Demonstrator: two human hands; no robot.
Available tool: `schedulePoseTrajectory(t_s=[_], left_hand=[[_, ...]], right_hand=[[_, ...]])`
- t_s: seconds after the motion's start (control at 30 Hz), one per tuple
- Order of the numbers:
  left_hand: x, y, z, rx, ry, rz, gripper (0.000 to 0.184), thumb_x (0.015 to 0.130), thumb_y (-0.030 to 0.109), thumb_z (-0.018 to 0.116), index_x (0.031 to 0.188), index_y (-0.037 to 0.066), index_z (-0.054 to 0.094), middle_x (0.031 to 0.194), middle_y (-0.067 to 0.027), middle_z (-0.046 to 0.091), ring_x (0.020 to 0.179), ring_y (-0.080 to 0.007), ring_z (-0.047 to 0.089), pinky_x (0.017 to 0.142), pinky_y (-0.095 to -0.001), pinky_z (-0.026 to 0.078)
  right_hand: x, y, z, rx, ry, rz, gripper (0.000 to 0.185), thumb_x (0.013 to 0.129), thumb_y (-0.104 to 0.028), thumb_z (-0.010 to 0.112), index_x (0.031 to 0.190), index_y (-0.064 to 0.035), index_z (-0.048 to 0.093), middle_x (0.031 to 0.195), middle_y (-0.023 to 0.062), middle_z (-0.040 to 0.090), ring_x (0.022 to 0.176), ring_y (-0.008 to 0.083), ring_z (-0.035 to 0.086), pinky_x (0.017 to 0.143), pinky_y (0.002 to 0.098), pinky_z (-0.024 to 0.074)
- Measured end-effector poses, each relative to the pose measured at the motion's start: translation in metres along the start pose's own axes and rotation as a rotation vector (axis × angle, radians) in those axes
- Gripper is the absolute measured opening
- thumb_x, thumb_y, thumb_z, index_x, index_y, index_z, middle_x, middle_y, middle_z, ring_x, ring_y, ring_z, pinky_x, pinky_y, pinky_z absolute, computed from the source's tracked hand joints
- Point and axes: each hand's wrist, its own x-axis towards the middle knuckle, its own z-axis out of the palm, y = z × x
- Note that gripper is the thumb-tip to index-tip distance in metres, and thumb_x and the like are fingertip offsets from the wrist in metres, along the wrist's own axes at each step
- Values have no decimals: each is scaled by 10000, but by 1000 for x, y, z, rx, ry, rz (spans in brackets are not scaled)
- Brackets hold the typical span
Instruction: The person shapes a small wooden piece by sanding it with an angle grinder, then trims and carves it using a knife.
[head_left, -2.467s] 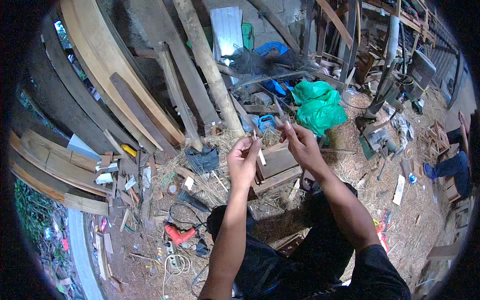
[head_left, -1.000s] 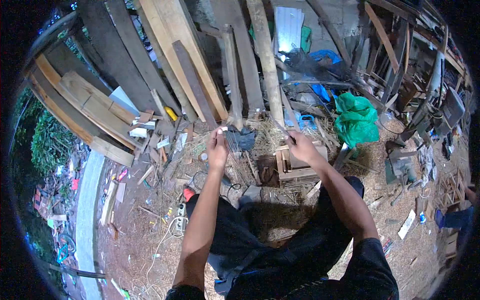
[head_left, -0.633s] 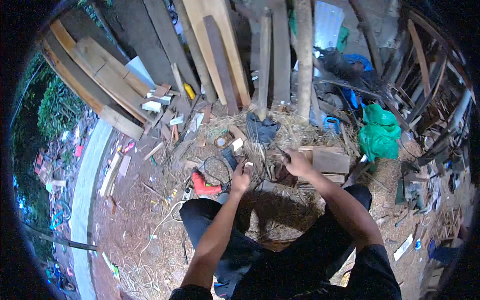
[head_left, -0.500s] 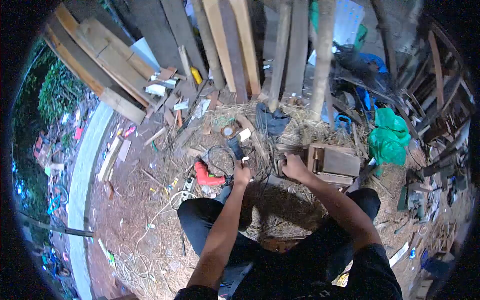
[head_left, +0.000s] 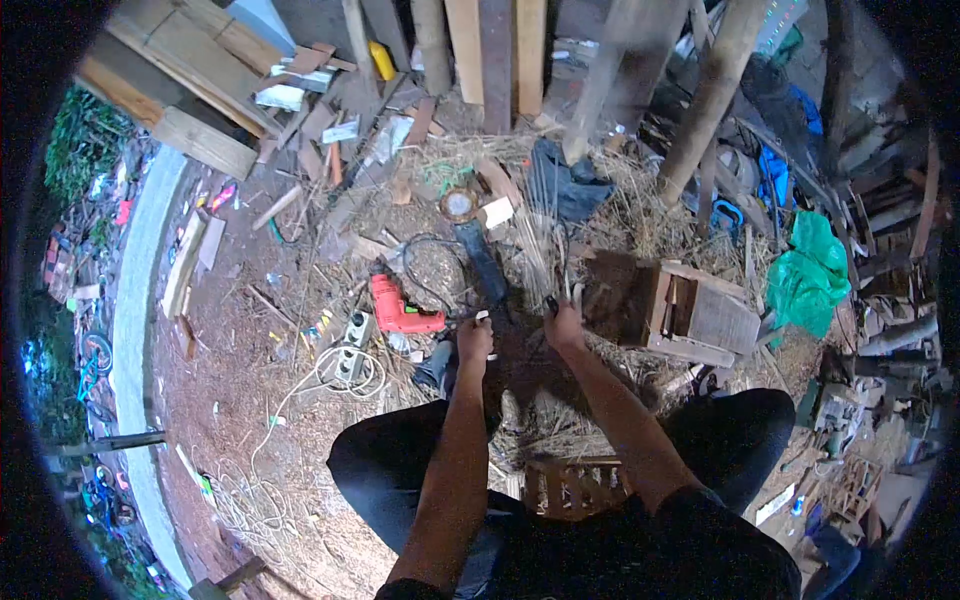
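My left hand [head_left: 475, 341] is closed, with a small white-tipped piece showing above its fingers; I cannot make out what it is. My right hand [head_left: 563, 326] is closed around something dark and slim, its kind unclear, a short gap to the right of the left one. Just beyond the hands lies a dark-bodied angle grinder [head_left: 482, 262] with a round disc at its far end. To the left of my left hand rests a red power drill [head_left: 402, 305]. A wooden box-like piece [head_left: 722, 322] sits to the right of my right hand.
A power strip [head_left: 349, 345] with a coiled white cable lies at left. A green plastic bag [head_left: 808, 275] is at right. Planks [head_left: 495, 70] and wooden posts stand behind. Scrap wood, straw and shavings cover the ground. A slatted wooden piece [head_left: 575, 487] lies between my legs.
The view has tilted down and shifted. My right hand has moved left, away from the wooden box and closer to my left hand. My left hand has drawn back from the grinder.
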Motion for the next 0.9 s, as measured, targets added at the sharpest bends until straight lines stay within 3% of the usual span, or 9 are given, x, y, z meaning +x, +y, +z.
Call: schedulePoseTrajectory(t_s=[0.2, 0.23, 0.37, 0.43, 0.5, 0.57, 0.63, 0.8, 0.9], left_hand=[[-3, 21, 53, 107, 64, -10, 178, 956, 204, 585, 878, 46, 560, 652, -6, 572, 509, -106, 533, 457, -268, 419], [-1, 19, 57, 107, 57, -36, 162, 960, 201, 581, 914, 46, 569, 664, -6, 577, 520, -104, 536, 459, -267, 418], [10, -6, 85, 95, 6, -89, 150, 970, 177, 574, 1026, 38, 563, 749, -24, 600, 575, -88, 535, 485, -270, 417], [8, -3, 106, 104, -50, -84, 182, 972, 175, 573, 1073, 24, 562, 799, -34, 603, 599, -92, 538, 502, -280, 427], [5, 4, 134, 162, -136, -86, 233, 974, 172, 573, 1133, 2, 562, 852, -43, 599, 634, -101, 549, 527, -292, 443], [1, 3, 166, 155, -106, -90, 421, 974, 185, 576, 1309, -51, 478, 893, -67, 589, 671, -124, 557, 579, -316, 443], [-10, 7, 189, 245, -179, -52, 479, 971, 197, 581, 1346, -71, 447, 903, -78, 599, 676, -131, 558, 593, -318, 438], [-46, 3, 234, 388, -208, 134, 407, 955, 228, 604, 1209, -82, 541, 871, -96, 645, 711, -162, 604, 627, -336, 454], [-36, -32, 230, 525, -292, 282, 321, 938, 253, 607, 1066, -42, 599, 831, -139, 678, 789, -258, 662, 696, -394, 474]], right_hand=[[6, 13, -22, 80, 142, 202, 540, 760, -69, 630, 1247, 95, 463, 1170, 279, 539, 1148, 472, 458, 1008, 499, 394], [-1, 13, -32, 53, 194, 127, 556, 737, -47, 629, 1247, 86, 452, 1184, 275, 518, 1142, 475, 460, 992, 500, 403], [-15, 27, -51, 130, 414, 143, 364, 934, -187, 602, 1197, 50, 516, 1061, 222, 526, 997, 391, 540, 878, 455, 457], [-13, 26, -62, 534, 458, 127, 345, 942, -169, 590, 1192, 55, 516, 1046, 203, 520, 962, 362, 539, 856, 420, 457], [-25, 15, -91, 223, 601, 32, 303, 942, -104, 567, 1188, 68, 528, 1047, 176, 509, 930, 322, 533, 834, 368, 453], [-32, -19, -139, 887, 619, 236, 306, 931, -79, 567, 1196, 70, 535, 1064, 180, 506, 941, 326, 533, 838, 372, 453], [-46, -8, -163, 193, 659, 60, 315, 914, -52, 568, 1204, 67, 550, 1101, 214, 505, 997, 360, 538, 858, 412, 454], [-72, 13, -199, 100, 625, 184, 388, 894, -15, 560, 1272, 17, 476, 1116, 273, 494, 1028, 467, 509, 888, 484, 438], [-77, 24, -212, 81, 556, 216, 389, 898, -42, 545, 1267, -22, 423, 1085, 311, 495, 988, 509, 514, 813, 542, 444]])
